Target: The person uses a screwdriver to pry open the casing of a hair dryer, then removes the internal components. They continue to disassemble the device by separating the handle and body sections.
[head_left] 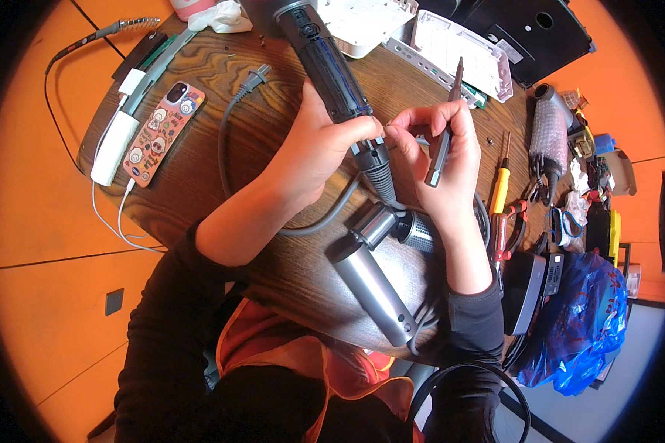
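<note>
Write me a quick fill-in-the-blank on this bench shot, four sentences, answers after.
1. The left hand grips a long dark device body that lies to the ____ of the slim dark tool.
2. The right hand holds that tool with its thin tip toward the picture's ____ edge.
3. The phone lies with its decorated back facing ____.
4. The crumpled plastic bag is ____.

Missing words: left; top; up; blue.

A black cylindrical device (331, 77) with a ribbed near end, gripped in the left hand (314, 144), slanted from far left to near right, a slim dark tool (440, 155) held in the right hand (451, 148), narrow tip pointed far
</note>
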Demonstrator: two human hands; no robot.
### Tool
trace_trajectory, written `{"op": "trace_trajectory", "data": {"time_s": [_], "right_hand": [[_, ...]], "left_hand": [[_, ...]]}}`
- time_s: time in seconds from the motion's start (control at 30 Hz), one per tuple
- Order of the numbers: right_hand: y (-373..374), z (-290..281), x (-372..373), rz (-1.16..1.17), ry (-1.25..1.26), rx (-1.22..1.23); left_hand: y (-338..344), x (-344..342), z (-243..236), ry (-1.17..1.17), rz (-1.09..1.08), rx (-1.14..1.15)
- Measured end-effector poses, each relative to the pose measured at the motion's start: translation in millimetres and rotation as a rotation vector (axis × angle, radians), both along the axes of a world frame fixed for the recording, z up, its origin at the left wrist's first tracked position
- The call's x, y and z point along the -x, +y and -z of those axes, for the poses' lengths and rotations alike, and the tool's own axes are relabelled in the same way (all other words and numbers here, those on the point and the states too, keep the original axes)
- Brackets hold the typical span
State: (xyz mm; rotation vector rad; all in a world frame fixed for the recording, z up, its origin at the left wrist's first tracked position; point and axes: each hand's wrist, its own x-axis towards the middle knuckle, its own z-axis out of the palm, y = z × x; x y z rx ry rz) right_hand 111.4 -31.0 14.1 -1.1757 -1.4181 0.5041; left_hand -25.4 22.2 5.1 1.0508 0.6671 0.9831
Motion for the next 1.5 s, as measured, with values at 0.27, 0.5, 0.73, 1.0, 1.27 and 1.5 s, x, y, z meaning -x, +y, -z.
{"op": "trace_trajectory", "data": {"time_s": [0.27,0.5,0.73,1.0,1.27,1.5], "right_hand": [[-6.0,-5.6,2.2,0.025,-0.171,0.007],[-3.2,-3.6,1.1,0.102,-0.415,-0.196],[-3.5,0.3,-1.1,0.1,-0.39,-0.173],[0.5,-9.4,-8.7,0.0,0.024,-0.203],[-4.5,-12.4,-24.1,-0.223,0.598,-0.039],[-9.0,-12.3,-17.5,-0.019,0.394,-0.072]], "left_hand": [[-1.3,0.1,-3.1,0.024,0.001,0.036],[-0.5,-1.0,1.2,0.015,-0.03,-0.015],[1.6,-0.1,3.2,0.05,-0.017,-0.021],[3.5,3.0,-1.0,-0.075,0.083,0.07],[3.7,5.2,-8.0,-0.143,0.147,0.131],[2.4,4.6,-8.4,-0.14,0.1,0.126]]}}
